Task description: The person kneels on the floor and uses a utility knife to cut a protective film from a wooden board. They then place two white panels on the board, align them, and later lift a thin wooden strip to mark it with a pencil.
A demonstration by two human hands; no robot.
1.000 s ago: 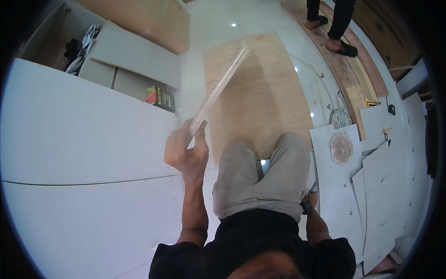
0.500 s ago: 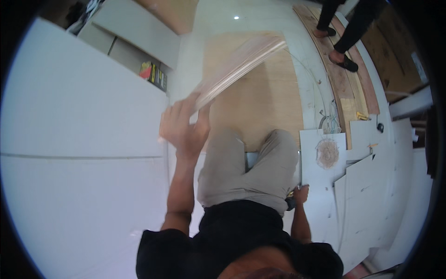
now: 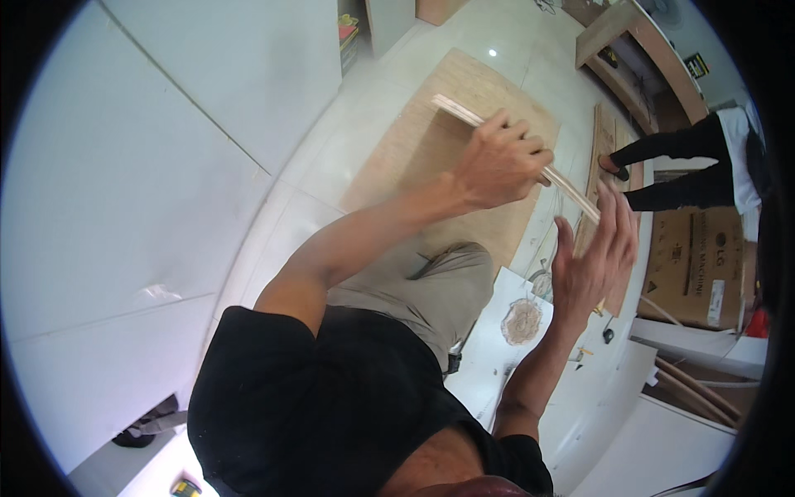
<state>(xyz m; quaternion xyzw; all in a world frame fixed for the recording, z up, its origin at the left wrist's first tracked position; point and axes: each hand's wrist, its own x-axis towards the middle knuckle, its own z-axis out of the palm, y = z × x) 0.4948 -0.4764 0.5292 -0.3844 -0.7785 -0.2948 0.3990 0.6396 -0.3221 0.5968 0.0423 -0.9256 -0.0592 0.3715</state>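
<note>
"Pale wood, that strip (image 3: 571, 195), held slantwise above the plywood sheet (image 3: 389, 157). Who's got it?"

"The left hand (image 3: 503, 161). Its fingers are clamped round the strip near the middle, knuckles up. I can't see the thumb from here; the hand itself covers it, and a good stretch of the wood too."

"And the right hand (image 3: 600, 253)?"

"Just by the strip's right end, thumb spread well away from the fingers, gripping nothing. Those fingers are slightly blurred, so I can't tell whether one of them touches the wood."

"What's the dark thing (image 3: 454, 358) at the hip, against the beige trousers (image 3: 451, 290)?"

"Too small to make out."

"And the round pinkish heap (image 3: 522, 321) on the white board (image 3: 484, 348)?"

"Powder or crumbs, I couldn't say which. The right forearm hides some of what lies beyond it."

"Somebody else is over by the long boards (image 3: 609, 132)."

"Yes, black trousers (image 3: 691, 161) and a pale top (image 3: 737, 149), with a brown cardboard box (image 3: 696, 269) near the legs. One dark shoe (image 3: 614, 170) shows; the other foot is behind the right hand's fingers, and the upper body is cut off at the dark rim."
</note>
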